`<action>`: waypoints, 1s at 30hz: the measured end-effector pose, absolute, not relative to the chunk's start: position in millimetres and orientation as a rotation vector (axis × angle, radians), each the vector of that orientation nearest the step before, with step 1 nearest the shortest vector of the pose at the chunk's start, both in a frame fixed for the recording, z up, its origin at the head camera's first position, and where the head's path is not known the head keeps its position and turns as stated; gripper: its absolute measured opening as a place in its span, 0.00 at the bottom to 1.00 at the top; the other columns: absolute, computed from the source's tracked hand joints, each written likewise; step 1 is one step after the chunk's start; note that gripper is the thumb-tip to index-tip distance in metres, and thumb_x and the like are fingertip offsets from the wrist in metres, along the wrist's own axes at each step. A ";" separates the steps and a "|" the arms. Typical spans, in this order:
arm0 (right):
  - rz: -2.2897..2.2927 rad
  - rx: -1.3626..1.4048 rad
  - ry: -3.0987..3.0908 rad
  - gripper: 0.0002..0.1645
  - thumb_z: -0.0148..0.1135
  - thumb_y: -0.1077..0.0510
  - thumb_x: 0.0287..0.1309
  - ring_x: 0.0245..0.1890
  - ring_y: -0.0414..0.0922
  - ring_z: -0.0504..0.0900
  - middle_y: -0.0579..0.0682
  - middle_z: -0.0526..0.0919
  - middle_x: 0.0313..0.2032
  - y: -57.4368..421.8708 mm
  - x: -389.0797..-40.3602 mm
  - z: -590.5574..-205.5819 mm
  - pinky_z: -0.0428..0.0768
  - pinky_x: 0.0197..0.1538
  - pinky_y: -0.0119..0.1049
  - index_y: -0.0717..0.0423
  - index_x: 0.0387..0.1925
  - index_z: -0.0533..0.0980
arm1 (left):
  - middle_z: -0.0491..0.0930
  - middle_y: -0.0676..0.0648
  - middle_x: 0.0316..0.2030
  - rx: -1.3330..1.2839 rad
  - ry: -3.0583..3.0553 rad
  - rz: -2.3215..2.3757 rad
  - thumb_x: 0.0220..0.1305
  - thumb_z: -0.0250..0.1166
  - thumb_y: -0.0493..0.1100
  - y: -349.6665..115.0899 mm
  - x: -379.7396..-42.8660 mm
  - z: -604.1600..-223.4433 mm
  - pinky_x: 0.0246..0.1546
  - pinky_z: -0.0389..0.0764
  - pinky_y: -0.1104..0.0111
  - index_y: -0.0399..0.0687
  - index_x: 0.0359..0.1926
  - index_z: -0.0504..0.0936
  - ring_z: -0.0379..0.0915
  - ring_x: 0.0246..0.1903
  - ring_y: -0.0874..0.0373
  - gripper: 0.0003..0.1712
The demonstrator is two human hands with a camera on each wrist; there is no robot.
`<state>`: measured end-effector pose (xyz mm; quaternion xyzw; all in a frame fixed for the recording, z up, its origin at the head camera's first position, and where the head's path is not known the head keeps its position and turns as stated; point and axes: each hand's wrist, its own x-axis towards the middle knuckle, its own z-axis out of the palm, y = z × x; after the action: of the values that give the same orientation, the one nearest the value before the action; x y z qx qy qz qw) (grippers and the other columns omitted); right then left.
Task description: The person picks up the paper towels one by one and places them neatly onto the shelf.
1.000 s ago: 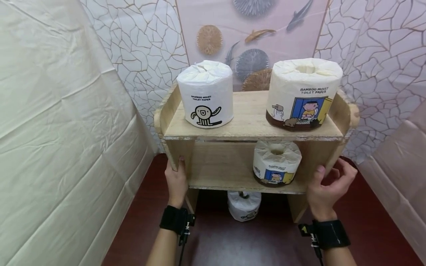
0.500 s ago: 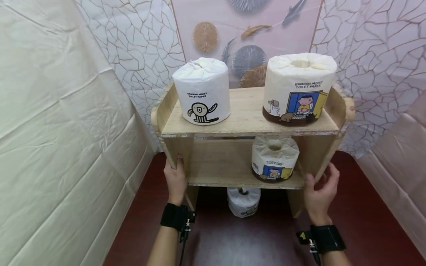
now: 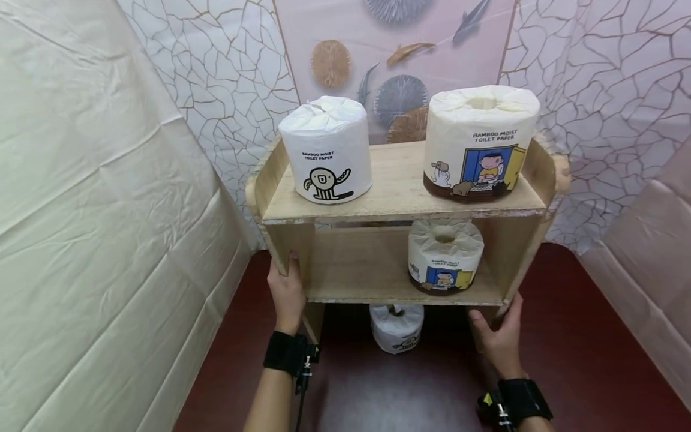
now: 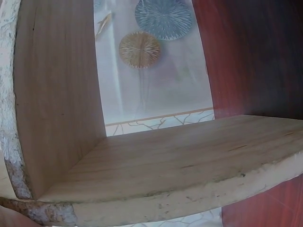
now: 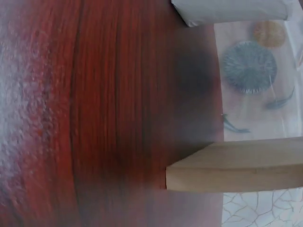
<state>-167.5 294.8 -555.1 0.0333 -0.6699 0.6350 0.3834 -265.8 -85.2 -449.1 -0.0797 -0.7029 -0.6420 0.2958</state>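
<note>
A small two-tier wooden shelf (image 3: 399,207) stands in front of me. My left hand (image 3: 286,297) grips its left side panel (image 4: 180,165), thumb on the inner face. Lower down, my right hand (image 3: 501,342) holds the right side panel at about the middle board, thumb inside and fingers outside. On the top board sit a white toilet paper roll (image 3: 326,150) at left and a larger cream toilet paper roll (image 3: 480,144) at right. A smaller cream roll (image 3: 445,258) is on the middle board, towards the right. Under that board, a white roll (image 3: 396,330) stands on the table.
The dark red table (image 3: 399,396) carries the shelf. Pale fabric (image 3: 119,240) hangs at the left, and another light panel (image 3: 648,288) is at the right. Behind the shelf is a patterned backdrop (image 3: 221,78). The right panel's lower end (image 5: 227,175) shows in the right wrist view.
My right hand has slid down the right side panel and inward. My left hand keeps its place. The shelf's right end has shifted slightly left in view, as has the backdrop.
</note>
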 end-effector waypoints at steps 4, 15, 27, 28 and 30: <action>1.622 -0.031 -1.796 0.47 0.67 0.76 0.60 0.62 0.36 0.75 0.39 0.76 0.62 297.4 -174.7 -555.7 0.71 0.59 0.24 0.55 0.78 0.63 | 0.82 0.38 0.54 -0.170 -1.868 -1.706 0.82 0.58 0.55 -87.0 -263.0 -450.6 0.46 0.81 0.62 0.48 0.74 0.73 0.82 0.48 0.44 0.28; 1.331 -0.230 -1.875 0.18 0.58 0.76 0.69 0.40 0.22 0.74 0.17 0.75 0.42 294.2 -184.6 -554.2 0.70 0.44 0.18 0.75 0.58 0.75 | 0.83 0.36 0.51 -0.212 -1.838 -1.721 0.82 0.58 0.51 -84.9 -267.8 -449.8 0.41 0.81 0.66 0.47 0.72 0.75 0.83 0.43 0.43 0.25; 1.329 -0.107 -1.871 0.18 0.56 0.79 0.68 0.34 0.16 0.69 0.25 0.74 0.33 281.3 -174.5 -527.1 0.68 0.39 0.19 0.80 0.58 0.73 | 0.82 0.36 0.52 -0.204 -1.830 -1.705 0.82 0.59 0.44 -83.6 -264.7 -439.6 0.44 0.73 0.67 0.39 0.66 0.77 0.73 0.41 0.54 0.20; 1.325 -0.109 -1.870 0.17 0.56 0.79 0.67 0.30 0.19 0.67 0.30 0.74 0.30 282.2 -173.0 -527.9 0.67 0.37 0.20 0.80 0.57 0.73 | 0.82 0.36 0.51 -0.199 -1.834 -1.706 0.82 0.59 0.44 -82.5 -264.2 -439.6 0.44 0.74 0.68 0.39 0.66 0.77 0.73 0.41 0.55 0.20; 1.307 -0.113 -1.865 0.16 0.55 0.80 0.67 0.23 0.24 0.59 0.40 0.69 0.23 285.9 -169.4 -530.3 0.61 0.31 0.25 0.80 0.55 0.73 | 0.81 0.34 0.44 -0.188 -1.851 -1.723 0.82 0.58 0.45 -78.5 -263.0 -440.9 0.38 0.71 0.68 0.40 0.67 0.77 0.70 0.34 0.57 0.20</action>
<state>-169.4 285.9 -530.3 -0.0451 -0.7432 0.5210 0.4174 -263.0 -78.5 -440.9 -0.0707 -0.6966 -0.6486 0.2984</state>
